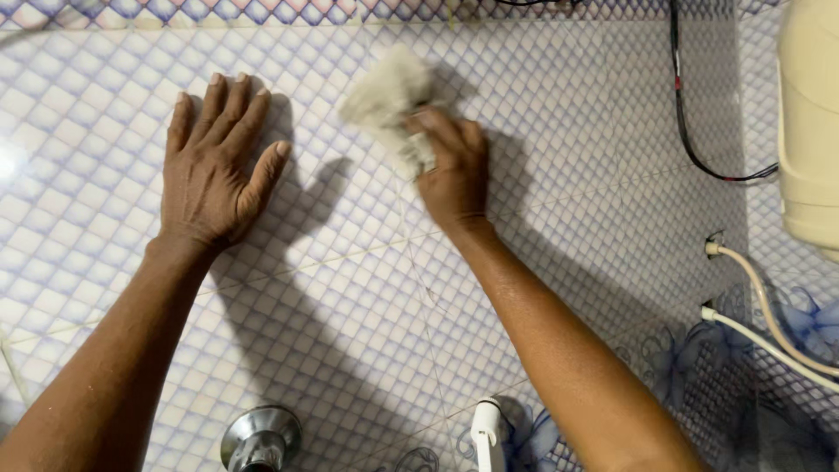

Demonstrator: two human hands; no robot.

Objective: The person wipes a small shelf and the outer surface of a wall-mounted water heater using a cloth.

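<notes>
Pale grey-beige and fluffy, a cleaning cloth (384,100) is pressed against the tiled wall (559,131), bunched up under and above the right hand (453,170). That hand's fingers are curled over the lower right part of the cloth, pinning it to the tiles, so most of the wad sticks out up and to the left of the fingertips, its edges blurred. The left hand (214,166) lies well apart from the cloth, to its left, flat on the same wall with fingers close together and thumb spread out to the side; it holds nothing. Both hands throw dark shadows on the tiles just to their right.

The wall is white with a blue-violet diamond pattern, and a blue floral band runs along its lower right. At the bottom edge sits a chrome tap fitting (260,440), and near it a white plastic tap (486,433). On the right, a cream water heater (808,122) hangs on the wall, with a black cable (686,131) looping towards it and two white hoses (769,328) running from wall outlets below.
</notes>
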